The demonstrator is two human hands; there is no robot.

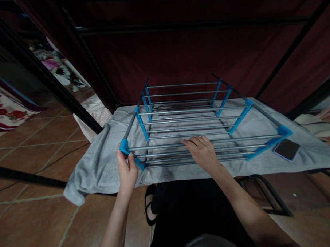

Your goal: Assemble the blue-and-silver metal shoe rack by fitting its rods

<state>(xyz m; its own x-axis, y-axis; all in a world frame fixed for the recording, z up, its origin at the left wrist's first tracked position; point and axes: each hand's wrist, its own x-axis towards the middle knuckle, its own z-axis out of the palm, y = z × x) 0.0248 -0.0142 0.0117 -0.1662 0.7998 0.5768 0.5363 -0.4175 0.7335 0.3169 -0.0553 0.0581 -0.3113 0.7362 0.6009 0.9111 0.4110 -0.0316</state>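
Observation:
A rack of grey metal tubes [181, 111] with blue plastic connectors [240, 117] lies on a grey cloth. My left hand [127, 171] grips the blue connector [124, 146] at the rack's near left corner, thumb on the inner side and fingers partly hidden behind it. Over the near top tube [244, 138], about the middle of its length, my right hand [201, 151] is curled, its fingers bent round the far side. The near right blue connector [283, 131] is out of reach of both hands. Dark side tubes run back toward the red curtain.
The grey cloth [98, 170] covers a low table and hangs off its left end. A phone [286, 149] lies at right beside the rack. A dark red curtain [178, 53] and black metal frame posts [53, 81] stand behind and left. A stool [277, 198] is below right.

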